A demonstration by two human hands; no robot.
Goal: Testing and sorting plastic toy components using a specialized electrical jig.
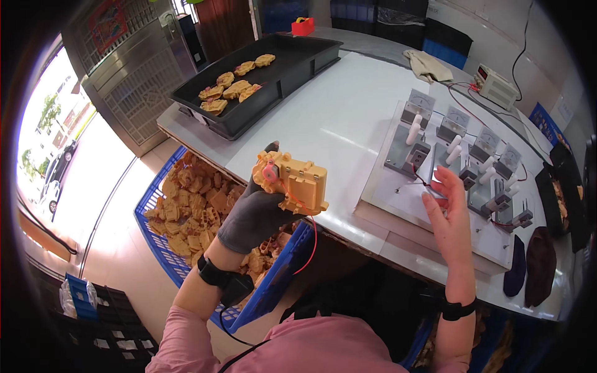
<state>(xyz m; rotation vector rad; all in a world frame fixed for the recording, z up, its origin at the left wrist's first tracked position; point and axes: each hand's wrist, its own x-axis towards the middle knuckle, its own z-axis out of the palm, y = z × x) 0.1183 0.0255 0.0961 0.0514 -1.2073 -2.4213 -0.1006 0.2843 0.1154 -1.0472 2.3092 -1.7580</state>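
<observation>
My left hand (258,208), in a dark grey glove, grips a yellow-orange plastic housing (305,185) over the table's front edge. The housing carries a pinkish-red round part on one side, and a thin red wire (315,242) dangles below it. My bare right hand (449,211) is over the front of a white test board (385,202), thumb and fingers curved apart. Dark thin leads (424,181) from the nearest fixture end close to its fingertips; I cannot tell whether they touch. The board bears several grey clamp fixtures with white handles and analogue meters (457,116).
A black tray (286,87) with several yellow housings stands at the table's far left. Below, a blue basket (155,239) is heaped with similar housings. A power supply (495,86) and a beige cloth (428,65) lie far right. Dark cloth pieces (540,264) sit right of the board.
</observation>
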